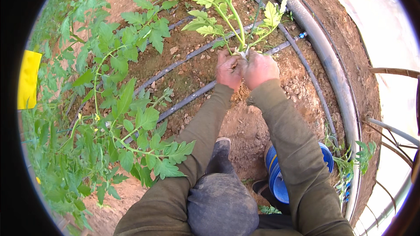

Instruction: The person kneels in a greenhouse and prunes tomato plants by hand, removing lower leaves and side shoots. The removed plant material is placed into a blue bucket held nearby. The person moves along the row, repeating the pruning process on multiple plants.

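My left hand (pixel 228 72) and my right hand (pixel 262 71) meet at the foot of a young tomato plant (pixel 241 32). Between my fingertips a whitish strip (pixel 242 54), perhaps plastic or cloth, lies against the base of the stem. Both hands pinch at it with curled fingers; the exact hold is partly hidden by my knuckles. Just right of the stem a thin green string (pixel 261 6) runs upward. The plant's leaves spread above my hands, and a low side shoot (pixel 264 37) leans out to the right.
Black drip pipes (pixel 193 96) cross the soil, joining a thick grey pipe (pixel 315 39) with blue valves (pixel 302 35). Leafy tomato plants (pixel 137 127) crowd the left, beside a yellow card (pixel 29 80). A blue bucket (pixel 279 183) stands by my right foot. Plastic sheeting (pixel 364 13) borders the right.
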`<state>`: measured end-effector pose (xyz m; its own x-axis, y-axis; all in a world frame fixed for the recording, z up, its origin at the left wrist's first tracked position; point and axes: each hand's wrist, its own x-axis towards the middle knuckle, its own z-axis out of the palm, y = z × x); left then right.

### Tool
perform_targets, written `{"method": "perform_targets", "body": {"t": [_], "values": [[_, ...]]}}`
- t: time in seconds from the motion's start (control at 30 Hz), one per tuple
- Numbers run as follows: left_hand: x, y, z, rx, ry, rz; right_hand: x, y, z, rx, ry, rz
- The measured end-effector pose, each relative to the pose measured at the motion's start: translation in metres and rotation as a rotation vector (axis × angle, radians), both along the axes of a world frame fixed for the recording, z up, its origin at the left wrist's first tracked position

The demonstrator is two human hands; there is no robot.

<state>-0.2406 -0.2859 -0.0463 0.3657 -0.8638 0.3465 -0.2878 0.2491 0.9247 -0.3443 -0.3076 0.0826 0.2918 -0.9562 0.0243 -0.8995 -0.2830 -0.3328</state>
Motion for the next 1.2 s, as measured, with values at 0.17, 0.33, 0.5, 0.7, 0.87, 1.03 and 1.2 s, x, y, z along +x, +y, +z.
{"method": "perform_targets", "body": {"t": [0.17, 0.33, 0.5, 0.7, 0.87, 1.03, 1.2], "values": [[-0.004, 0.003, 0.002, -0.039, 0.094, -0.057, 0.0, -0.002, 0.007, 0.081, -0.018, -0.031], [-0.003, 0.003, 0.005, -0.003, 0.06, -0.043, 0.0, 0.002, 0.014, 0.055, -0.047, -0.06], [0.004, 0.009, 0.029, 0.053, -0.093, 0.048, 0.002, 0.005, 0.02, 0.055, -0.067, -0.084], [0.021, 0.019, 0.092, 0.119, 0.239, 0.093, -0.001, 0.007, 0.024, 0.07, -0.059, -0.017], [0.031, -0.012, 0.111, 0.12, 0.554, -0.123, -0.01, 0.008, 0.031, -0.02, -0.136, 0.184], [0.027, -0.003, 0.099, 0.252, 0.584, -0.116, -0.026, -0.022, 0.058, 0.02, -0.557, 0.124], [0.022, 0.007, 0.105, 0.276, 0.544, -0.321, -0.025, -0.029, 0.082, 0.078, -0.508, 0.055]]}}
